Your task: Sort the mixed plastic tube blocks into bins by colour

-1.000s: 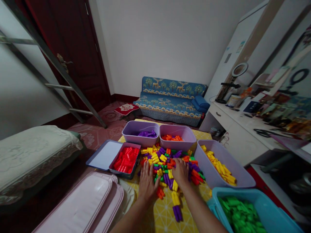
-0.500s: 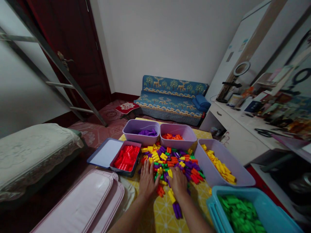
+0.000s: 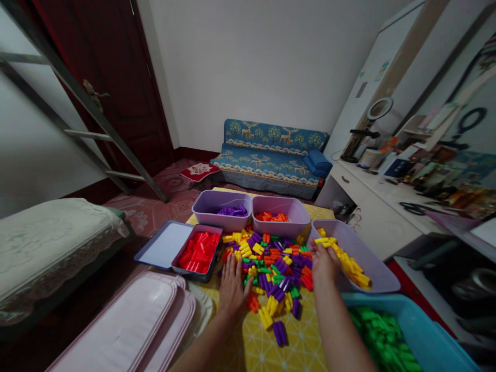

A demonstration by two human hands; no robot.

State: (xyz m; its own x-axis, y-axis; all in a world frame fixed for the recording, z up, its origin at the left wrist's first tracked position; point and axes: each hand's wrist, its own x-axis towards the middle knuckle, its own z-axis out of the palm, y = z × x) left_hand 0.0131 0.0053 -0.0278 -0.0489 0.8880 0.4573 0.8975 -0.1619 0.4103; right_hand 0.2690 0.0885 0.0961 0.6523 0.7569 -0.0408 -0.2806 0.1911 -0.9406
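Note:
A pile of mixed coloured plastic pieces (image 3: 277, 276) covers the middle of the yellow patterned table (image 3: 294, 346). My left hand (image 3: 232, 287) lies on the pile's left edge, fingers spread, holding nothing. At the near rim of the lilac bin of yellow pieces (image 3: 377, 268), my right hand (image 3: 324, 263) pinches a yellow piece (image 3: 325, 241). Purple pieces (image 3: 232, 211) fill part of the back left lilac bin (image 3: 220, 223); orange ones (image 3: 271, 217) lie in the bin beside it (image 3: 282, 229). Red pieces (image 3: 199, 251) sit in an open hinged box (image 3: 157, 245).
Green pieces (image 3: 383, 336) lie in a turquoise bin (image 3: 430, 320) at the near right. Pink lids (image 3: 124, 315) are stacked at the near left. Beyond the table stand a blue sofa (image 3: 267, 155) and a small red stool (image 3: 199, 171). A cluttered white cabinet (image 3: 368, 206) is on the right.
My right hand has moved from the middle of the pile to the right, up to the bin of yellow pieces, with a yellow piece. My left hand has stayed on the pile. The view has shifted slightly.

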